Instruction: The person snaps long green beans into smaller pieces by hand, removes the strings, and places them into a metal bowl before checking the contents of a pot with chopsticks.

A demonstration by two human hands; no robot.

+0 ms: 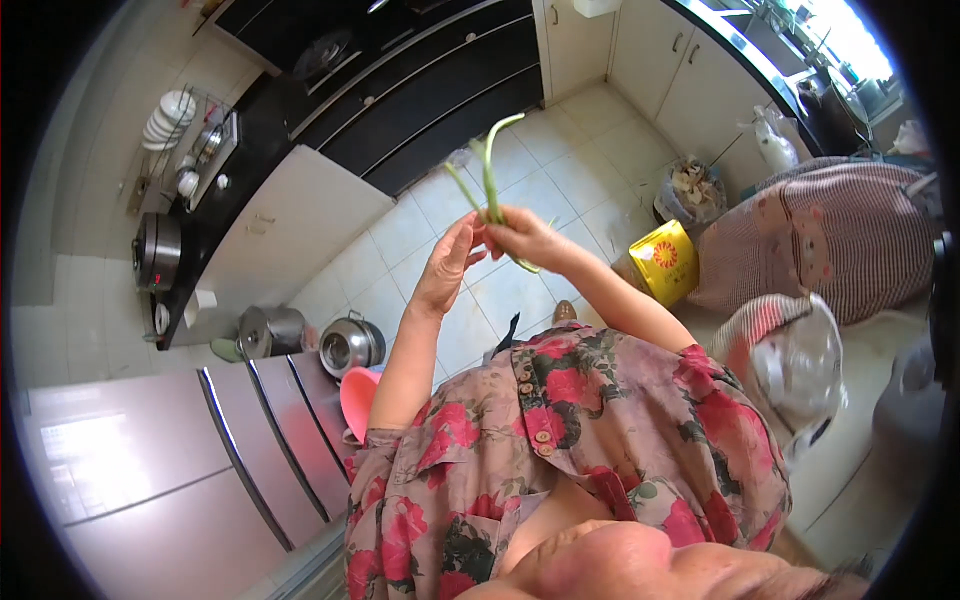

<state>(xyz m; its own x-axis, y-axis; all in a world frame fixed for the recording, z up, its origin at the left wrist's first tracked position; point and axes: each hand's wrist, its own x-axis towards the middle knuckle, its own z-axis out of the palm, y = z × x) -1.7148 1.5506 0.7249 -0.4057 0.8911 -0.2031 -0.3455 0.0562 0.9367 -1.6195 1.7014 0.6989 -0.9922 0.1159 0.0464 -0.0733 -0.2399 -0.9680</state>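
Note:
My right hand (521,234) grips a small bunch of long, thin green vegetable stalks (490,169). Their upper ends stick out past my fingers, one bending over to the right, and some look blurred. A thin green end curls out below the same hand. Close against it on the left is my left hand (444,266), its fingers curved and their tips at the base of the stalks. Whether those fingertips pinch a stalk is hidden where the hands meet. Both hands are in the air above the tiled floor (420,217), in front of my flowered shirt (570,390).
On the right stand a yellow carton (664,262), a bag of scraps (690,191) and a checked cloth cover (817,232). Steel pots (352,345) and a pink basin (360,394) sit low at left, beside the fridge (150,450). A rice cooker (157,251) occupies the dark counter (247,161).

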